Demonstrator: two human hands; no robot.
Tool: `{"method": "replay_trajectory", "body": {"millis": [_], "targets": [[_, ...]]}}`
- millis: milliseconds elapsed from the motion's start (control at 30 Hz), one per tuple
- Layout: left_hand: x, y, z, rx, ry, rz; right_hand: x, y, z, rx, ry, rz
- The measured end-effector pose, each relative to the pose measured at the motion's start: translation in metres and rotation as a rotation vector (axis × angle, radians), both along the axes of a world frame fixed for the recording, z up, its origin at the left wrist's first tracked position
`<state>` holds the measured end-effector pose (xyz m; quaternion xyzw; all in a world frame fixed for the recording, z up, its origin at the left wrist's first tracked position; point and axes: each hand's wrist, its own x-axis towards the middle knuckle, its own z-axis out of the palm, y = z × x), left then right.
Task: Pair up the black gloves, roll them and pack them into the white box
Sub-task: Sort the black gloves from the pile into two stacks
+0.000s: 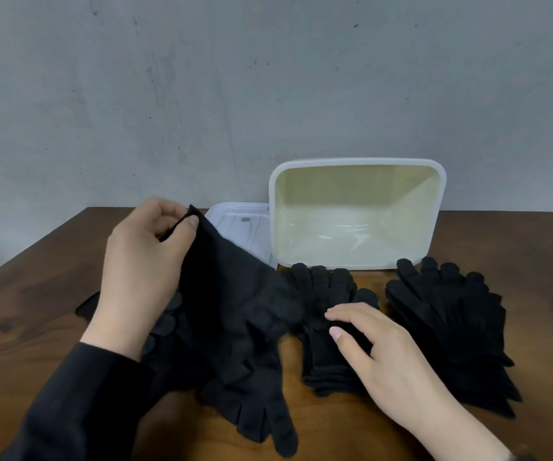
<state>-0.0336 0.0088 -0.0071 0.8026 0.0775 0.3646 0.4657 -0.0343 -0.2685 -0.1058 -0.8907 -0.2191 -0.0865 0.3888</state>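
Black gloves (235, 314): head view, one lifted by cuff, pinched btwn thumb + fingers (190, 221) of left hand (142, 271), rest drooping onto desk (35, 277). Soft, light, limp knit; prob best held at cuff. Right hand (378, 351) flat, uncurled, pressing middle stack (328, 327). Third stack (451, 327) right of it. White box (356, 212) beyond fingers, nothing inside; lid (238, 224) beside.

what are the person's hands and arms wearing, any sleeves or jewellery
Both hands are bare: no gloves or rings show on the left hand or the right hand. The left arm wears a long black fabric sleeve reaching the wrist. The right forearm is bare as far as the frame shows; a dark edge at the bottom corner is too cut off to identify.
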Motion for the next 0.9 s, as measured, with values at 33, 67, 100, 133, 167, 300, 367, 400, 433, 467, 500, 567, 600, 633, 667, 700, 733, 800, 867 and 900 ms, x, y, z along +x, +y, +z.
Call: {"method": "replay_trajectory", "body": {"millis": [33,67,100,133,167,300,367,400,433,467,500,567,600,633,667,700,733,800,867,900], "targets": [[0.001,-0.009,0.004,-0.089,-0.038,-0.018,-0.002,0.0,0.003,0.053,-0.033,-0.024],[0.002,-0.019,0.006,-0.179,-0.071,-0.046,-0.004,0.001,0.006,0.128,-0.071,-0.057],[0.004,-0.03,0.008,-0.256,-0.091,-0.077,-0.005,0.0,0.009,0.211,-0.116,-0.089],[0.005,-0.041,0.008,-0.318,-0.096,-0.113,-0.007,0.0,0.011,0.287,-0.161,-0.112],[0.005,-0.051,0.007,-0.368,-0.089,-0.155,-0.008,-0.001,0.013,0.345,-0.197,-0.131],[0.003,-0.086,-0.016,-0.466,-0.001,-0.414,-0.011,-0.002,0.014,0.492,-0.145,-0.062],[0.002,-0.098,-0.031,-0.408,0.082,-0.544,-0.015,0.001,0.015,0.461,-0.017,0.051],[0.001,-0.101,-0.036,-0.356,0.127,-0.605,-0.016,0.003,0.017,0.416,0.035,0.08],[0.0,-0.103,-0.04,-0.297,0.167,-0.665,-0.017,0.005,0.017,0.388,0.067,0.074],[-0.002,-0.104,-0.042,-0.232,0.198,-0.722,-0.018,0.007,0.018,0.393,0.075,0.034],[-0.004,-0.104,-0.044,-0.162,0.217,-0.771,-0.018,0.008,0.018,0.419,0.065,-0.016],[-0.009,-0.105,-0.044,-0.056,0.199,-0.806,-0.015,0.006,0.02,0.434,0.019,-0.09],[-0.011,-0.105,-0.044,-0.043,0.156,-0.779,-0.014,0.004,0.024,0.398,-0.001,-0.118],[-0.011,-0.104,-0.044,-0.058,0.098,-0.717,-0.013,0.002,0.03,0.352,-0.013,-0.139],[-0.01,-0.101,-0.043,-0.104,0.039,-0.632,-0.012,0.0,0.039,0.302,-0.003,-0.152],[-0.007,-0.099,-0.043,-0.166,-0.008,-0.536,-0.011,-0.003,0.05,0.255,0.02,-0.154],[-0.004,-0.096,-0.043,-0.227,-0.043,-0.438,-0.008,-0.005,0.064,0.211,0.051,-0.151],[0.001,-0.088,-0.041,-0.316,-0.08,-0.284,0.0,-0.008,0.091,0.16,0.109,-0.136],[0.003,-0.082,-0.04,-0.374,-0.096,-0.204,0.013,-0.008,0.113,0.184,0.147,-0.118],[0.004,-0.079,-0.041,-0.387,-0.096,-0.176,0.02,-0.007,0.121,0.225,0.164,-0.11]]}}
